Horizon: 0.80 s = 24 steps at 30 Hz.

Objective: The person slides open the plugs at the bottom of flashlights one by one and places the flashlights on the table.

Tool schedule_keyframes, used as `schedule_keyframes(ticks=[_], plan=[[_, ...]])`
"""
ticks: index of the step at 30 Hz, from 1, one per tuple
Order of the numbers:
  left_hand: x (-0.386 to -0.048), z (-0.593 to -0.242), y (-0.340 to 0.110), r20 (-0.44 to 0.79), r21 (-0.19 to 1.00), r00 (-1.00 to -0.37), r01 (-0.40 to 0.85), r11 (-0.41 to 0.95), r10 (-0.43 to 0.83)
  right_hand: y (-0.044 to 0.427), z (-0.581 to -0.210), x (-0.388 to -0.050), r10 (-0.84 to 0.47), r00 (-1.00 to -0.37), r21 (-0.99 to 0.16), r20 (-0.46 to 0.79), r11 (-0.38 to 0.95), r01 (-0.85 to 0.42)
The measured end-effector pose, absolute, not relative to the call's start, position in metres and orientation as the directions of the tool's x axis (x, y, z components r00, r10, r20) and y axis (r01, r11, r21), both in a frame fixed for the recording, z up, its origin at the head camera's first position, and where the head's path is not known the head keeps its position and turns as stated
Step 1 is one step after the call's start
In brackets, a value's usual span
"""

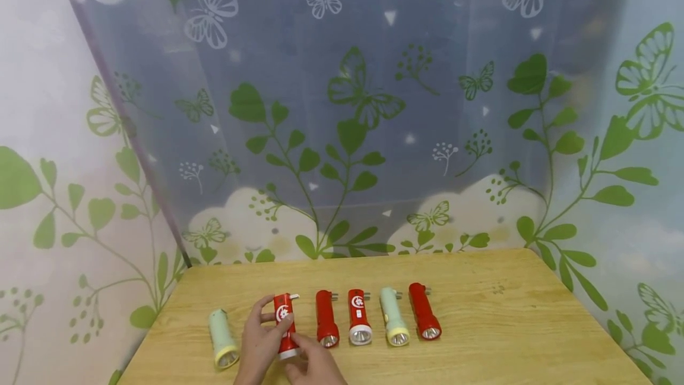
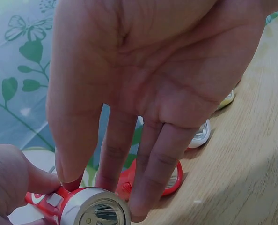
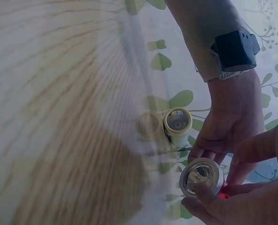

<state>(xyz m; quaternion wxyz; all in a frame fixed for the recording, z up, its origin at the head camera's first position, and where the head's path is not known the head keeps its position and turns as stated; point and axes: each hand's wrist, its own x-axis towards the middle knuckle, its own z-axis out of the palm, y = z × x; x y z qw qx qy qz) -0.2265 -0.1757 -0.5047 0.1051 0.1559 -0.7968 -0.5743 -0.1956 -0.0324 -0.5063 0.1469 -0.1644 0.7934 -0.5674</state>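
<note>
A red flashlight with a white head ring and white logo (image 1: 283, 308) is between my two hands above the front left of the table. My left hand (image 1: 256, 337) grips its body, thumb across the front. My right hand (image 1: 317, 364) pinches the head end with thumb and fingers. In the left wrist view the lens of this flashlight (image 2: 99, 212) faces the camera, and a white switch shows on its side. The right wrist view shows a right fingertip in front of the lens. A light green flashlight (image 1: 221, 337) lies left of my left hand.
Right of my hands lie a red flashlight (image 1: 325, 316), a red one with a white ring (image 1: 358, 314), a green one with a yellow ring (image 1: 392, 314) and another red one (image 1: 423, 314), plugs sticking out. Patterned curtains (image 1: 374, 165) stand behind the wooden table (image 1: 507, 325).
</note>
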Motion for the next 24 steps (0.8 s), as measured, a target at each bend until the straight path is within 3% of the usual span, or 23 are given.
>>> schedule_keyframes(ticks=[7, 24], plan=[[-0.231, -0.509, -0.179, -0.019, 0.946, -0.932, -0.133, 0.294, -0.362, -0.033, -0.51, -0.202, -0.431, -0.895, -0.955, -0.116, 0.296, -0.019], [-0.242, -0.523, -0.18, -0.063, 0.931, -0.934, -0.182, 0.316, -0.353, -0.038, -0.516, -0.21, -0.438, -0.883, -0.953, -0.17, 0.303, 0.034]])
